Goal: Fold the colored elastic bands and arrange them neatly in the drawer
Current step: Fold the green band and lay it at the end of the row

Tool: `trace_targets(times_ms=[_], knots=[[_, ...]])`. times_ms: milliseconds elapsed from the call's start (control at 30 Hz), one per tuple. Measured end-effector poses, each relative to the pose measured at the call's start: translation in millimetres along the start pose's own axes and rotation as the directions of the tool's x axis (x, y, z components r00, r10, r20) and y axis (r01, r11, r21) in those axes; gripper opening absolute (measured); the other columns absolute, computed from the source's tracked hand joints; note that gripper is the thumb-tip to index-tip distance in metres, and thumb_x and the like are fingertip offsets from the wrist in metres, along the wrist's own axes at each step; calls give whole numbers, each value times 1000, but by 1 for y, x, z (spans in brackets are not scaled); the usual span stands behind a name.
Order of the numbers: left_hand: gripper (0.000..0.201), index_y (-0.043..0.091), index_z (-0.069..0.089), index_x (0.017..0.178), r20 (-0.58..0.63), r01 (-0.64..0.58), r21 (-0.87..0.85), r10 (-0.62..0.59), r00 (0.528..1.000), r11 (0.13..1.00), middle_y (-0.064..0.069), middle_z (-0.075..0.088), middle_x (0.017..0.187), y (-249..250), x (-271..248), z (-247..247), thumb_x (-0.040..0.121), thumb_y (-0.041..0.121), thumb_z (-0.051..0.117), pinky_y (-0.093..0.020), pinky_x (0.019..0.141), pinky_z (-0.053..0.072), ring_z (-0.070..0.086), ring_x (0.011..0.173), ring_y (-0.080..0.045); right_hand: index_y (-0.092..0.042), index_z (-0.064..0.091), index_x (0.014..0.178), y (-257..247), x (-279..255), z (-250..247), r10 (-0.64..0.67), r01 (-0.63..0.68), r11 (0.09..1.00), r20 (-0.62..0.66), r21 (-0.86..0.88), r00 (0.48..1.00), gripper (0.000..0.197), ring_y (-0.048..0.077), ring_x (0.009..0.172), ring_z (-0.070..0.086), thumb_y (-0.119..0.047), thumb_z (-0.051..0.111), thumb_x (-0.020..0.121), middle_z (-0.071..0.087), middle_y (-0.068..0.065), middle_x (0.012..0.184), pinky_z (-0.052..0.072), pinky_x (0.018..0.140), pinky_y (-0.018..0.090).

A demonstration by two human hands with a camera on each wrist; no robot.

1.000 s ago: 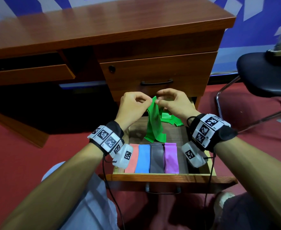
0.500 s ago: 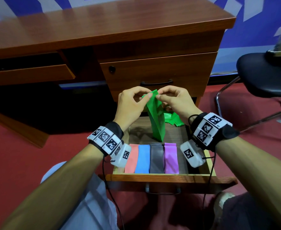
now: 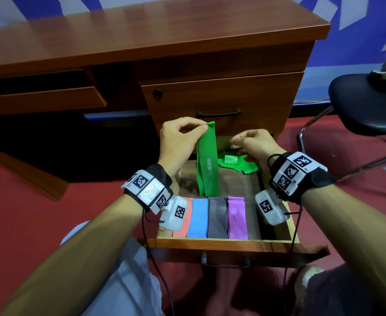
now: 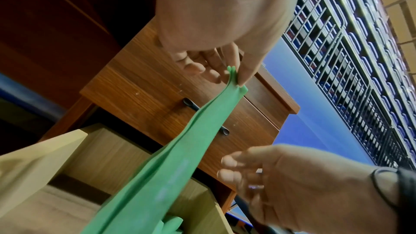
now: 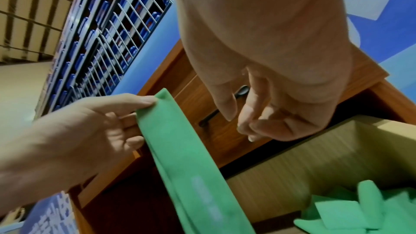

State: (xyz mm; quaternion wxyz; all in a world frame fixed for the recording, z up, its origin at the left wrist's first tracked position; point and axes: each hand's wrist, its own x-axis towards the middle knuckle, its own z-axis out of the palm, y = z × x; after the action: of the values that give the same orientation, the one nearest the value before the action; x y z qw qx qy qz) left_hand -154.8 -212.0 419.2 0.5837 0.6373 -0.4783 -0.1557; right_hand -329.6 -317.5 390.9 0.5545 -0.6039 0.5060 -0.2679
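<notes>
A green elastic band (image 3: 206,160) hangs doubled over the open drawer (image 3: 210,244). My left hand (image 3: 203,128) pinches its top end between thumb and forefinger; the pinch is also clear in the left wrist view (image 4: 234,76). My right hand (image 3: 233,142) hovers just to the right of the band, fingers loosely curled, holding nothing (image 5: 238,120). At the drawer's front lie folded pink (image 3: 184,226), blue (image 3: 198,217), grey (image 3: 217,217) and purple (image 3: 236,217) bands side by side. A loose heap of green bands (image 3: 235,163) sits at the back right.
Above the open drawer is a closed drawer with a black handle (image 3: 218,114), under the wooden desk top (image 3: 141,37). A black chair (image 3: 365,106) stands to the right on the red carpet. My knees are below the drawer front.
My right hand has let go of the green band and moved right and down. My left hand has lifted the band's top end, and the band now hangs straighter.
</notes>
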Motion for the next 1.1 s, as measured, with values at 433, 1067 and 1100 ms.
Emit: trace_targets(times_ms=[433, 1067, 1100], knots=[[7, 22, 82, 82, -105, 65, 16, -63, 992, 998, 0, 76, 76, -10, 11, 10, 83, 17, 77, -26, 66, 52, 63, 69, -7, -8, 63, 93, 66, 42, 11, 220, -171, 668, -28, -724, 975, 19, 32, 88, 65, -18, 72, 80, 66, 12, 95, 52, 71, 34], [7, 21, 81, 80, -70, 100, 44, -97, 993, 994, -2, 75, 75, -24, 18, 9, 82, 16, 76, -22, 62, 49, 59, 66, -7, -5, 54, 139, 112, 91, 32, 293, -336, 505, -208, -795, 933, 45, 34, 126, 57, -9, 59, 94, 58, 16, 138, 49, 97, 35], [7, 20, 81, 80, -79, 104, 42, -100, 992, 994, -2, 75, 75, -23, 19, 8, 82, 16, 76, -21, 61, 48, 59, 64, -5, -3, 56, 134, 105, 85, 30, 288, -320, 509, -193, -799, 938, 43, 35, 122, 60, -14, 63, 93, 60, 16, 133, 50, 97, 37]])
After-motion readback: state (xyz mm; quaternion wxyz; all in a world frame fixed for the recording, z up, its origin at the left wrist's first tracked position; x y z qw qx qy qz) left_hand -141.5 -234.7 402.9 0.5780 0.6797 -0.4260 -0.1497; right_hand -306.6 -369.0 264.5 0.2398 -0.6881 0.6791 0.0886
